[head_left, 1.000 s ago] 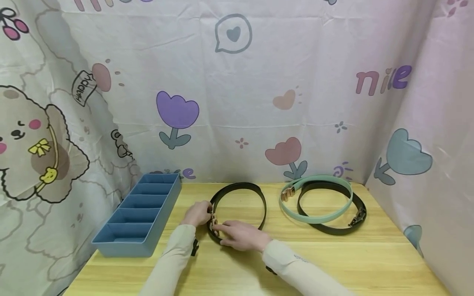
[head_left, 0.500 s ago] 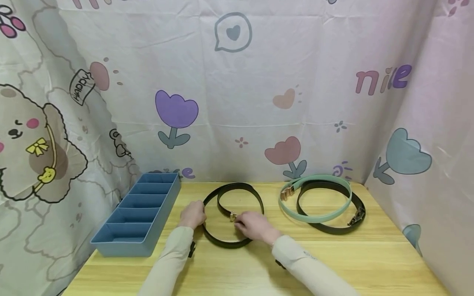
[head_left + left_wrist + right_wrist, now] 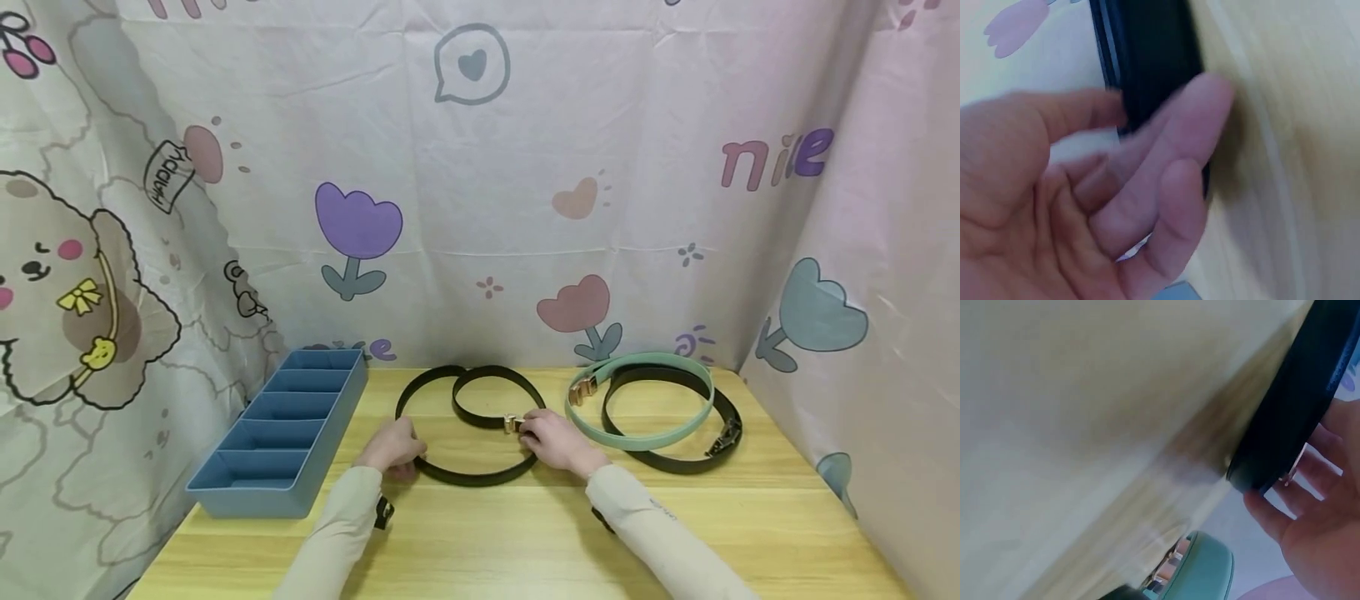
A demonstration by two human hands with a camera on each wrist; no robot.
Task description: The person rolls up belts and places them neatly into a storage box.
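A black belt (image 3: pixel 480 478) with a gold-coloured buckle (image 3: pixel 511 423) stands on edge on the table, curved into a large loop with a smaller one inside. At the loop's left side my left hand (image 3: pixel 393 446) holds the strap; in the left wrist view thumb and fingers lie on either side of the black strap (image 3: pixel 1154 50). My right hand (image 3: pixel 557 440) pinches the belt beside the buckle, at the loop's right side. The right wrist view shows those fingers curled at the strap (image 3: pixel 1297 387), partly hidden behind it.
A blue divided box (image 3: pixel 251 503) with several compartments stands left. On the right, a mint-green belt (image 3: pixel 637 445) with a rose-gold buckle lies across another black belt (image 3: pixel 675 468). A printed curtain (image 3: pixel 450 208) hangs behind the wooden table (image 3: pixel 480 550).
My right hand has moved right, carrying the buckle end away from my left hand. The belt has spread from one ring into two loops. My left hand has shifted slightly down the strap.
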